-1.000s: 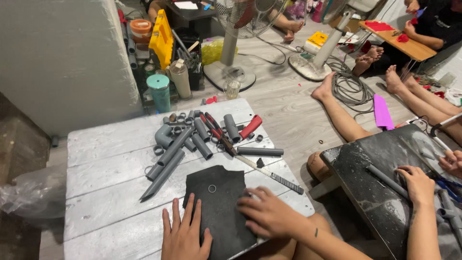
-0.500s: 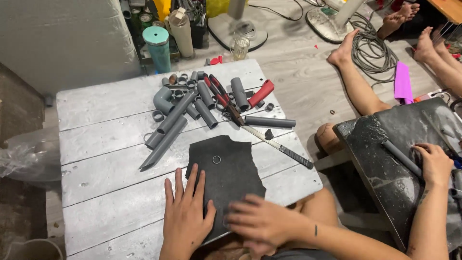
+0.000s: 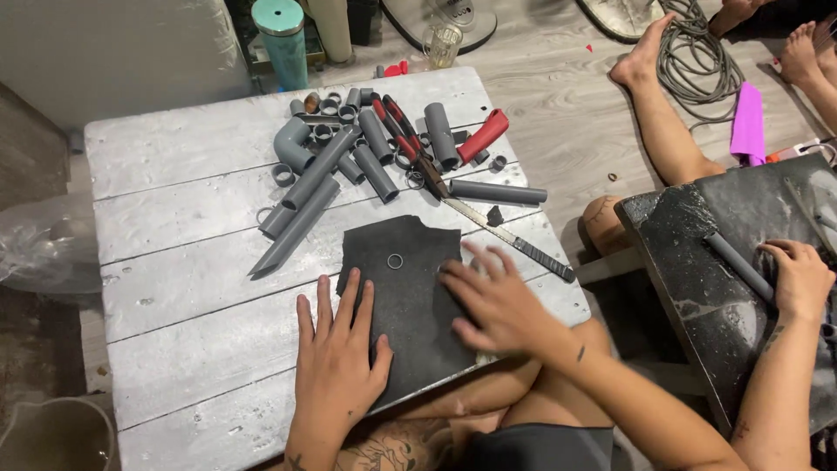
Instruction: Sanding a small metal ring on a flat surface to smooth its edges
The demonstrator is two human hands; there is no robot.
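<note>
Near the front edge of the worktop point(image 3: 174, 349) my two hands lie flat on a dark rubber sheet point(image 3: 405, 288). My left hand point(image 3: 336, 362) has its fingers spread wide, palm down, over the sheet's left side and the bare planks beside it; it grips nothing. My right hand point(image 3: 497, 305) is open too, fingers fanned and pressing the sheet's right side, and it covers that edge, so I cannot see how the sheet ends there. A small metal ring point(image 3: 395, 260) lies on the sheet just beyond my fingertips. The sheet's near edge hangs past the worktop's front edge, above my lap. Toward the back edge sits a heap of grey pipe pieces point(image 3: 349, 157) with red-handled pliers point(image 3: 405, 131) across it; the small rings among them are hard to tell apart. A steel ruler point(image 3: 506, 237) runs toward the right edge. Behind the back edge stands a teal tumbler point(image 3: 283, 35), lid on, contents hidden. At the right another person's hand point(image 3: 798, 279) rests on a separate dark board point(image 3: 697, 262), cut off by the frame.
</note>
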